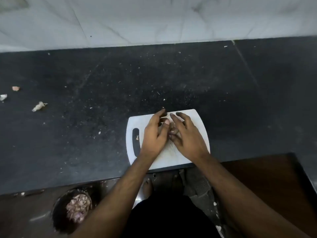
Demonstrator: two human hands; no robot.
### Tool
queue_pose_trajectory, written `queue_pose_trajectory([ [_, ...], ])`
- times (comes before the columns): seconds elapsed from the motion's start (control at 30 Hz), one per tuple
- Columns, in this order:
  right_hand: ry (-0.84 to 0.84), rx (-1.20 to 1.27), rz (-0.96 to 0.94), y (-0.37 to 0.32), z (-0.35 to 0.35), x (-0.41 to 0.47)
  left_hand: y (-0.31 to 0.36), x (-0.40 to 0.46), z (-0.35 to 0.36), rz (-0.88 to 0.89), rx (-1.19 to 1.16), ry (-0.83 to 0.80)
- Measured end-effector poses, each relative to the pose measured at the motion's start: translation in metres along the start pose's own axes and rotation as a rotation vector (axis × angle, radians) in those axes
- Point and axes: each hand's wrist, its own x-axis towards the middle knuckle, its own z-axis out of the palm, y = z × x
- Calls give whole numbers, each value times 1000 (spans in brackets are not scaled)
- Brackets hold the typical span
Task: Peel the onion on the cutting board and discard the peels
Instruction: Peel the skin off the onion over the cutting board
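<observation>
Left hand: your left hand (154, 136) is over the middle of the board, thumb and curled fingers pinching at the small, pale pinkish onion (172, 128) from the left side.
Right hand: your right hand (186, 137) comes in from the other side, fingers spread and bent over the onion, thumb tucked in against it; it grips the onion too.
Onion: it sits between your two hands, above the centre of the board, mostly hidden by fingers; only a sliver of pale skin shows, and I cannot tell how much peel is on it.
Board: the white plastic rectangular cutting board with rounded corners (197, 121) lies at the near edge of the counter, its dark slot handle (136, 143) on the left, with a tiny scrap of peel (137, 137) lying on that slot.
Counter: the black speckled stone counter (85, 83) is dusted with pale flecks all over.
Loose scraps: three pale bits of peel (39, 106) lie well apart from the board, out at the far left of the counter.
Bin: down on the floor at your left, the dark round bin (59, 219) stands below the counter edge, your left forearm crossing its right side.
Bin contents: a heap of purplish-pink onion peels (78, 209) fills the part you can see.
Wall: white marbled tiles (154, 18) run behind the counter.
</observation>
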Motion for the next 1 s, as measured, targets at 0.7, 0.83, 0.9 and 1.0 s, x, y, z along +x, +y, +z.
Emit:
queue_pose_trajectory([
  [0.7, 68, 796, 66, 21, 23, -26, -43, -24, 11, 69, -245, -77],
  [0.83, 120, 763, 95, 16, 20, -33, -37, -28, 11, 68, -257, -78],
  [0.9, 116, 750, 75, 14, 19, -34, -34, -29, 13, 77, -217, -77],
  [1.0, 144, 720, 75, 15, 21, -34, -37, -29, 15, 85, -145, -66],
])
